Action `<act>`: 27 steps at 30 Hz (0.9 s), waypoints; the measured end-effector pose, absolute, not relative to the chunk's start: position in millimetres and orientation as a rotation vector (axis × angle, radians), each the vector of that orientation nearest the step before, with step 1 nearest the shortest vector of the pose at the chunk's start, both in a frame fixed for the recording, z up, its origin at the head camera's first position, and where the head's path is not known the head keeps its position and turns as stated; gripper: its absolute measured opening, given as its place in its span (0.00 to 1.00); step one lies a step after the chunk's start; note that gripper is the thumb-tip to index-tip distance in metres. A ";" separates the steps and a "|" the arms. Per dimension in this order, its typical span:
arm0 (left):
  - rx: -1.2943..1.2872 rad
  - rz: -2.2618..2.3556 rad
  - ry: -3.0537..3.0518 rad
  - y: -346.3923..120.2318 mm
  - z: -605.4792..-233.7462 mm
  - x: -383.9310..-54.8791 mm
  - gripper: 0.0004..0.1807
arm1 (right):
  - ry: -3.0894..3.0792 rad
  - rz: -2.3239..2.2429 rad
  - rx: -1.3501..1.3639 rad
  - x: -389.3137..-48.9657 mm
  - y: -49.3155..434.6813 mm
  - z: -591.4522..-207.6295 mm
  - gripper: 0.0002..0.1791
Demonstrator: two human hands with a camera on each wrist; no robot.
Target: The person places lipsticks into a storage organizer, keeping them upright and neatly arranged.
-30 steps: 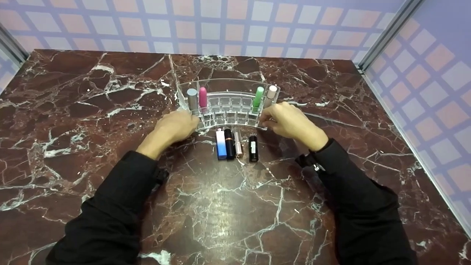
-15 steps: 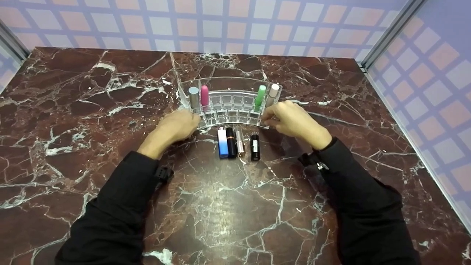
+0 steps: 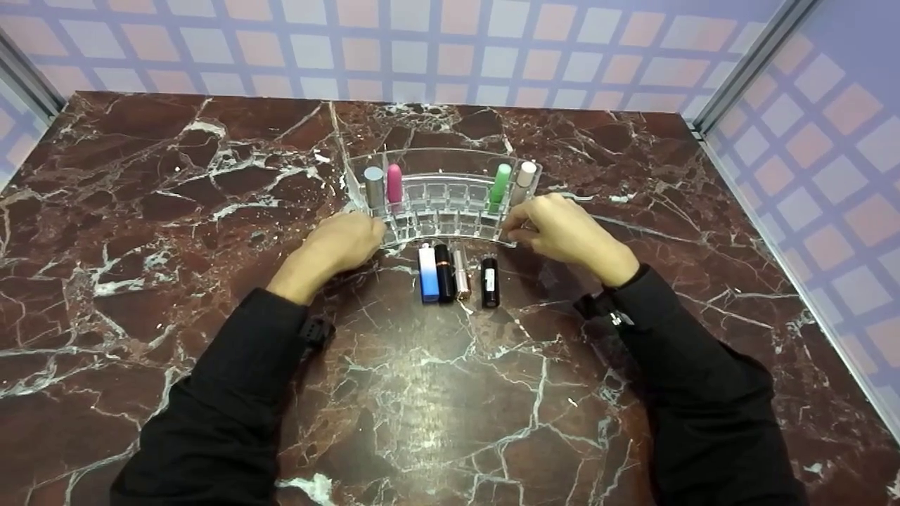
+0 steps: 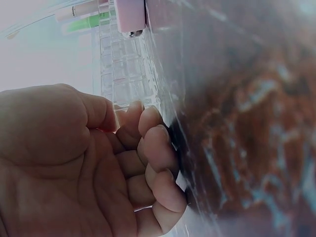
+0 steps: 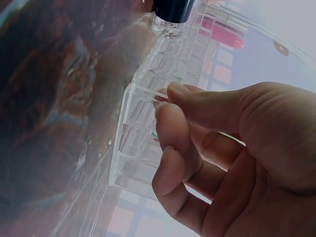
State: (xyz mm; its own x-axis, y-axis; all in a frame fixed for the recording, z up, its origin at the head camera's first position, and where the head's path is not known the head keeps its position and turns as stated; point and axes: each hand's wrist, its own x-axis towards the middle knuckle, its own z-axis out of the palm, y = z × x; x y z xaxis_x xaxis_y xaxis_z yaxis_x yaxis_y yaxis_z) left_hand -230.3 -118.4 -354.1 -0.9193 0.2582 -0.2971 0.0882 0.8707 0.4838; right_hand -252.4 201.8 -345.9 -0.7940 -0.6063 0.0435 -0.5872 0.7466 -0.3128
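A clear, curved, tiered lipstick holder (image 3: 439, 223) stands on the table. My left hand (image 3: 341, 242) grips its front left corner, fingers curled; the left wrist view shows thumb and forefinger at the clear edge (image 4: 129, 89). At the front right corner, my right hand (image 3: 562, 235) pinches the rim between thumb and forefinger. Upright in the holder are a grey-blue tube (image 3: 374, 186), a pink one (image 3: 394, 184), a green one (image 3: 499, 188) and a white-capped one (image 3: 526, 173). In front lie a white-and-blue tube (image 3: 429, 277), a black banded lipstick (image 3: 444, 275), a rose-silver tube (image 3: 462, 275) and a black labelled tube (image 3: 490, 284).
The holder stands on a dark red marbled table (image 3: 422, 393). A checked wall panel (image 3: 422, 49) rises behind it, and another panel (image 3: 830, 154) borders the right side.
Both hands stay at the holder's front corners, and the tubes keep their places. Only the head view shifts slightly.
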 end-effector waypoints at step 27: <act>0.234 0.758 2.619 -122.3 -357.3 -232.4 0.22 | 2.367 -0.480 -1.519 -252.9 208.6 -345.8 0.23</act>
State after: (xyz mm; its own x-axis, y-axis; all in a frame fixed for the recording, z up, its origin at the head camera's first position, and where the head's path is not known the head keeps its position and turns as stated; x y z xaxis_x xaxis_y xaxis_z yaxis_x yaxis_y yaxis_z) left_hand -232.4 -122.3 -357.3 -0.9052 0.2659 -0.3316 0.0478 0.8389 0.5422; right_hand -252.9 208.6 -345.8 -0.4033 -0.9131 -0.0605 -0.8174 0.3892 -0.4247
